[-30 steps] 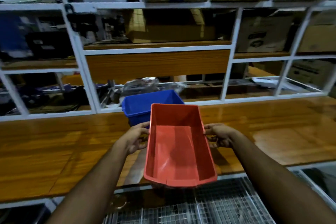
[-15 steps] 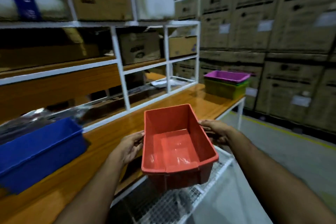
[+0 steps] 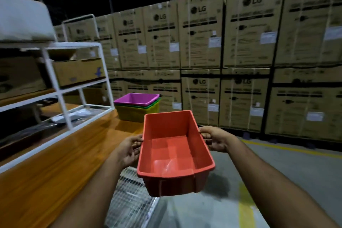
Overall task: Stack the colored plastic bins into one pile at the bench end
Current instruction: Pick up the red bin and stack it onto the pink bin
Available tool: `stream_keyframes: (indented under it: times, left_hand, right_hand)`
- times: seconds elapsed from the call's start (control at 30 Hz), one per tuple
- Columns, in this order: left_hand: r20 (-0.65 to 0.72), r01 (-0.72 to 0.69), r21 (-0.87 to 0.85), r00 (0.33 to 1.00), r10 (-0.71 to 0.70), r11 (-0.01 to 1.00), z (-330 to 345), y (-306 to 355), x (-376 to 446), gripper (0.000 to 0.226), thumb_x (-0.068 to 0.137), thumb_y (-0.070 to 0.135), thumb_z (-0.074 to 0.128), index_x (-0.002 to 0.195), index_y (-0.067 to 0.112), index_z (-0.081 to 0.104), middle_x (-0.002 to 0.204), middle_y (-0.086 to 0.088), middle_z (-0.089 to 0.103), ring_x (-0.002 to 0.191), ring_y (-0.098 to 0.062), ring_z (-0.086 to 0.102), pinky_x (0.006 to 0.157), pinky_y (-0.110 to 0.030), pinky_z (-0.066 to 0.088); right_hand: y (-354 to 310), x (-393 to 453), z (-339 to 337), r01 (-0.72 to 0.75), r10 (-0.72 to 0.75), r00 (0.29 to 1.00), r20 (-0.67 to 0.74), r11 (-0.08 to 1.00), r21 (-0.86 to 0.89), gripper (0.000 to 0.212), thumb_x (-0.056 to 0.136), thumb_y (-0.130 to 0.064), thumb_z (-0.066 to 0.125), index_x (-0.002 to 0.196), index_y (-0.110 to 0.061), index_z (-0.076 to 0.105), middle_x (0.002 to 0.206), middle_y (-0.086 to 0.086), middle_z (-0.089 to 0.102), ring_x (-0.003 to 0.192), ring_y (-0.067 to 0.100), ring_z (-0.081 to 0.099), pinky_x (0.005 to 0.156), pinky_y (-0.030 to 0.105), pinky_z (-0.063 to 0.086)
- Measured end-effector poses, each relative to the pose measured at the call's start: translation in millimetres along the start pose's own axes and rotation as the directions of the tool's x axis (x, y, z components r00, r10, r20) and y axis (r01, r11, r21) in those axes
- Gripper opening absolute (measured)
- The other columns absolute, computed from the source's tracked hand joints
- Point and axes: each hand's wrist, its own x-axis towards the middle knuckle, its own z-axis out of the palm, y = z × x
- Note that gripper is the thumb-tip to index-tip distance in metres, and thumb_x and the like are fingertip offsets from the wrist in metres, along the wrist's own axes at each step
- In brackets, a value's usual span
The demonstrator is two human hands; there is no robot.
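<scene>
**Two hands carry the red bin in the air beside the bench**

Two hands hold one red bin between them, clear of any surface, over the grey floor and the outer edge of a wire-mesh shelf that sits below the bench top. The left hand grips the bin's left long wall just under the rim, fingers curled against the outside. The right hand grips the right long wall at about the same place along its length, thumb on the rim and fingers wrapped under it. Both grips sit near the middle of the long sides, so the bin hangs squarely between the hands, its open top up and its near end tipped slightly down toward the camera. It holds nothing.

The wooden bench runs along the left. At its far end stands a pile of nested bins: a purple bin on top, a green bin showing only as a rim under it, and a yellow bin at the bottom. The red bin is near this pile but apart from it, nearer the camera and to the right.

A white metal rack stands on the bench with a cardboard box on it. Stacked cartons marked LG fill the background.
</scene>
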Motion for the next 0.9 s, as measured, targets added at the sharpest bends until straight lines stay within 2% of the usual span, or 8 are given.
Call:
stream_keyframes:
  times: [0.13,0.2,0.3,0.37,0.5,0.6,0.7,0.9]
  left_hand:
    - [0.036,0.037,0.070,0.999,-0.040,0.997,64,11,64,0.017,0.084,0.006,0.051,0.093,0.013,0.065,0.067,-0.001,0.054,0.052,-0.012,0.055,0.049,-0.020,0.052]
    - [0.052,0.054,0.120,0.997,-0.061,0.991,92,16,102,0.010,0.084,0.006,0.053,0.082,0.011,0.062,0.059,0.000,0.059,0.050,-0.012,0.058,0.047,-0.020,0.052]
    - [0.095,0.040,0.128,0.994,-0.052,0.991,126,28,165,0.007,0.082,0.006,0.057,0.080,0.009,0.063,0.062,-0.002,0.061,0.060,-0.016,0.058,0.047,-0.022,0.053]
    - [0.122,0.040,0.143,0.991,-0.058,0.989,142,38,210,0.007,0.082,0.007,0.058,0.080,0.010,0.064,0.060,-0.001,0.060,0.056,-0.016,0.058,0.046,-0.022,0.053]
    - [0.174,0.036,0.188,0.982,-0.069,0.982,166,71,298,0.005,0.080,0.011,0.060,0.076,0.013,0.062,0.056,0.004,0.052,0.043,-0.012,0.057,0.045,-0.021,0.051]
    - [0.199,0.003,0.203,0.979,-0.045,0.979,176,109,355,0.005,0.081,0.012,0.061,0.077,0.015,0.059,0.063,0.003,0.048,0.047,-0.013,0.054,0.045,-0.023,0.050]
    - [0.208,-0.036,0.157,0.978,0.003,0.987,178,151,403,0.007,0.083,0.011,0.058,0.079,0.013,0.062,0.060,0.003,0.058,0.046,-0.011,0.059,0.044,-0.022,0.051]
    - [0.085,-0.102,0.083,0.992,0.095,0.991,146,222,471,0.014,0.088,0.010,0.052,0.079,0.012,0.063,0.054,0.003,0.062,0.041,-0.008,0.057,0.043,-0.019,0.050]
  right_hand:
    - [-16,38,-64,0.070,-0.067,0.994,-0.082,0.997,0.034,0.023,0.090,-0.016,0.060,0.112,-0.012,0.067,0.060,0.002,0.060,0.061,0.016,0.054,0.061,0.030,0.048]
    - [-24,63,-90,0.105,-0.095,0.986,-0.135,0.992,0.070,0.023,0.090,-0.016,0.060,0.111,-0.010,0.066,0.069,0.005,0.058,0.062,0.018,0.052,0.063,0.031,0.045]
    - [-40,105,-125,0.151,-0.127,0.972,-0.198,0.983,0.109,0.015,0.088,-0.016,0.060,0.101,-0.011,0.067,0.074,0.007,0.055,0.063,0.019,0.050,0.063,0.032,0.042]
    - [-53,136,-144,0.171,-0.147,0.966,-0.213,0.980,0.102,0.012,0.087,-0.016,0.061,0.095,-0.012,0.069,0.073,0.007,0.057,0.062,0.019,0.051,0.063,0.032,0.044]
    - [-93,203,-169,0.231,-0.208,0.951,-0.227,0.970,0.081,0.021,0.088,-0.011,0.061,0.107,-0.008,0.069,0.073,0.007,0.063,0.063,0.017,0.058,0.065,0.031,0.050]
    - [-136,256,-174,0.272,-0.245,0.937,-0.248,0.959,0.082,0.019,0.088,-0.005,0.060,0.105,-0.006,0.069,0.069,0.007,0.065,0.056,0.014,0.061,0.058,0.028,0.053]
    - [-182,315,-168,0.318,-0.286,0.929,-0.234,0.942,0.110,0.018,0.087,-0.004,0.060,0.102,-0.006,0.071,0.070,0.008,0.068,0.054,0.013,0.063,0.055,0.027,0.056]
    - [-258,430,-121,0.302,-0.292,0.951,-0.102,0.948,0.101,0.020,0.092,-0.005,0.055,0.108,-0.002,0.066,0.055,0.002,0.065,0.041,0.009,0.060,0.039,0.021,0.051]
